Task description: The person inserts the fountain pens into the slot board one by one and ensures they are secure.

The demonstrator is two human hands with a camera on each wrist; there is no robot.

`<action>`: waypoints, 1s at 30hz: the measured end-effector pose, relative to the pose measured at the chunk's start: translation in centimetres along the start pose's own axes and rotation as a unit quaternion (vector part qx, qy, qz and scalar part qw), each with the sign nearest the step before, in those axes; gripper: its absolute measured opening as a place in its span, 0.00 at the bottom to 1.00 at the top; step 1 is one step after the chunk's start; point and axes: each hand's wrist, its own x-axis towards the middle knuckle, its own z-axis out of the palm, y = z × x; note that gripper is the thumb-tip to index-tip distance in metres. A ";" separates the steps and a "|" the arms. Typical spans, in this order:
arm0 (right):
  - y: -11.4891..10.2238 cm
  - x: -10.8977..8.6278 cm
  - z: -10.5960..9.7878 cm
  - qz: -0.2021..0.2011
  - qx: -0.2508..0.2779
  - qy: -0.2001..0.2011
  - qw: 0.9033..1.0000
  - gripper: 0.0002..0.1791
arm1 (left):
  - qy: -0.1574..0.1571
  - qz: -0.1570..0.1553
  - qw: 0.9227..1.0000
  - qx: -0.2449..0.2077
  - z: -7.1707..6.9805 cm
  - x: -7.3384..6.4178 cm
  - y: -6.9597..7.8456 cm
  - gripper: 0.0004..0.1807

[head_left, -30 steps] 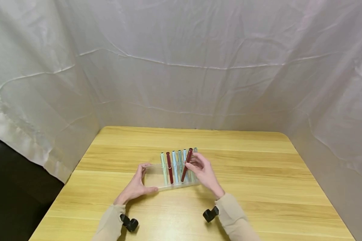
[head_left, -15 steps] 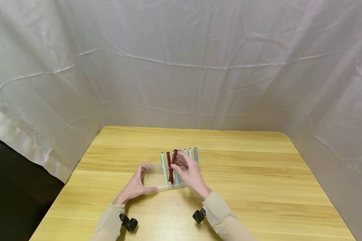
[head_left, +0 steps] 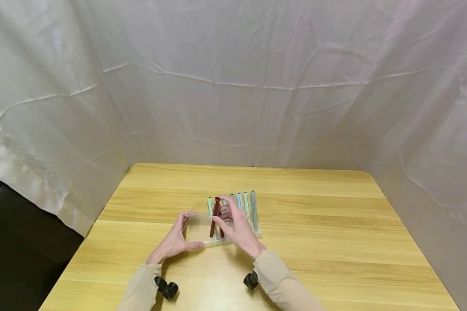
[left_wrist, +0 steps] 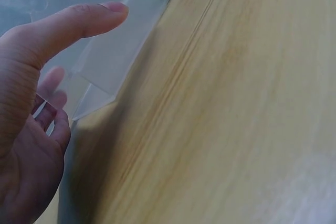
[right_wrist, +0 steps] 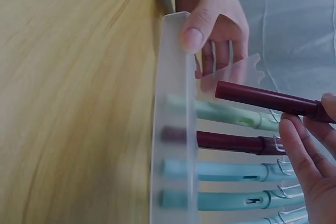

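Note:
A clear pen stand [head_left: 214,243] lies on the table, with several capped fountain pens side by side across it. At its left end my left hand [head_left: 175,242] grips it, thumb on the front strip and fingers at the back. My right hand [head_left: 237,229] pinches a dark red fountain pen [right_wrist: 262,97] near its cap, over the left part of the row. In the right wrist view this pen hangs above a light green pen [right_wrist: 226,112]. Beside that one rest a second dark red pen [right_wrist: 231,142], a light blue pen [right_wrist: 226,170] and a teal pen [right_wrist: 226,199]. My right hand hides part of the row in the head view.
The wooden table [head_left: 334,224] extends on all sides of the stand. Pale curtains [head_left: 233,112] hang behind and beside it. A black surface [head_left: 19,242] lies beyond the left edge. A small black camera [head_left: 166,288] sits on my left wrist.
My right hand has carried the dark red pen leftward along the row, from the right part to near the light green pen, uncovering the pens at the right. My left hand stays on the stand.

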 end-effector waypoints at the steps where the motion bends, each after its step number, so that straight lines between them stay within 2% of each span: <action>1: 0.0 0.0 0.1 -0.004 -0.003 -0.001 1.000 0.31 | 0.000 0.000 1.000 -0.001 0.0 0.0 0.0 0.53; 5: 0.1 0.1 0.6 -0.016 -0.006 -0.007 1.000 0.31 | -0.002 0.001 1.000 -0.005 0.0 0.0 0.0 0.52; 14: -0.1 0.1 1.2 0.001 -0.043 -0.035 0.998 0.31 | -0.003 -0.002 1.000 -0.009 0.0 -0.1 0.3 0.51; 21: 0.0 0.2 1.5 -0.009 -0.069 -0.040 0.997 0.32 | 0.001 0.000 1.000 -0.013 0.1 -0.2 0.2 0.51; 30: 0.2 0.2 1.8 -0.004 -0.073 -0.047 0.996 0.32 | 0.002 0.010 1.000 -0.011 0.1 -0.2 0.1 0.51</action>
